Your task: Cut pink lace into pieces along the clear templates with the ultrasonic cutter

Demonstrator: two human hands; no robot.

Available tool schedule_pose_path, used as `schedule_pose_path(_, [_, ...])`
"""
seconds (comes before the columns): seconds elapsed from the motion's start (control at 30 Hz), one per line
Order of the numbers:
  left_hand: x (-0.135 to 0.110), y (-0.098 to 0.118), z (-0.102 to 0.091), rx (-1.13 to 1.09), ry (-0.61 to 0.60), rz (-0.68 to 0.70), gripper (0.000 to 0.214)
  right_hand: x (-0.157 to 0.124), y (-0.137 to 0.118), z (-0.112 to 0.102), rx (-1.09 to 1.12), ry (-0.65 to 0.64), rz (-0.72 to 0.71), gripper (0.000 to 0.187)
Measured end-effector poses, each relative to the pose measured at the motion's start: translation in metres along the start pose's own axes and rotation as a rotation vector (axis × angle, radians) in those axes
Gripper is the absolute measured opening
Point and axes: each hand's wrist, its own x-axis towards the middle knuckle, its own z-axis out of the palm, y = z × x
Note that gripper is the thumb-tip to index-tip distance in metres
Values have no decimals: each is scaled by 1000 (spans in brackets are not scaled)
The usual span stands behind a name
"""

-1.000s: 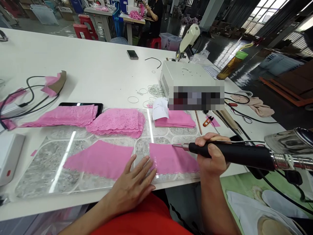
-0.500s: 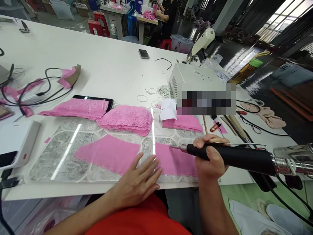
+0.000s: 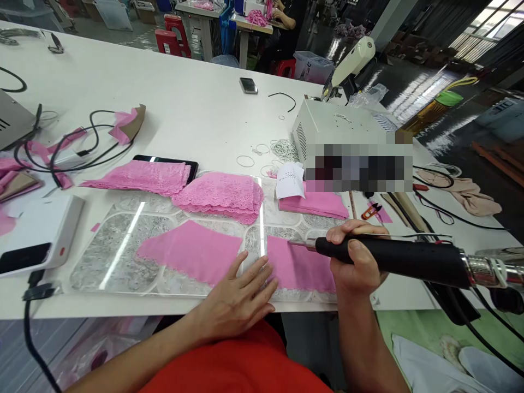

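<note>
My left hand (image 3: 239, 297) lies flat with fingers spread on the near edge of a glass plate (image 3: 123, 256), fingertips on a pink lace piece (image 3: 297, 265). My right hand (image 3: 356, 259) is wrapped round a black-handled cutting tool (image 3: 393, 256) whose metal tip rests on that same piece. A second pink lace piece (image 3: 192, 251) lies flat on the plate to the left, apart from both hands.
Stacks of pink lace (image 3: 221, 196) and folded pink fabric (image 3: 315, 204) lie behind the plate. A white machine box (image 3: 339, 128), white rings (image 3: 282, 148), small snips (image 3: 370, 210), a dark tablet (image 3: 172, 162), cables (image 3: 77, 147) and a white device (image 3: 36, 232) share the table. A person sits at a far table.
The view has drifted so the table contents sit further right and down; both hands keep their places on the lace and the tool.
</note>
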Motion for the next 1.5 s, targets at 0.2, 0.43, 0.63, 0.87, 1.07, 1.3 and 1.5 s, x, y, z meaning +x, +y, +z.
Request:
schedule_pose_path(0.2, [0,1,-2,-23,16,23,29,-10,-7,13,101,-52,59,11])
schedule_pose_path(0.43, [-1,2,0,-3,17,17,29,-17,-1,19,163,-139,100,12])
schedule_pose_path(0.63, [-1,2,-1,-4,39,18,30,-17,2,21,158,-142,105,13])
schedule_pose_path(0.87, [0,1,-1,-17,44,18,31,-16,3,24,101,-159,82,10])
schedule_pose_path(1.07, [-2,0,-3,-71,79,29,26,-19,-6,18,112,-155,126,12])
schedule_pose_path(1.3, [-2,-2,-5,-119,79,7,24,-28,-16,10,155,-186,184,12])
schedule_pose_path(1.5, [-2,-1,-4,-109,71,0,25,-29,-13,12,116,-189,180,13])
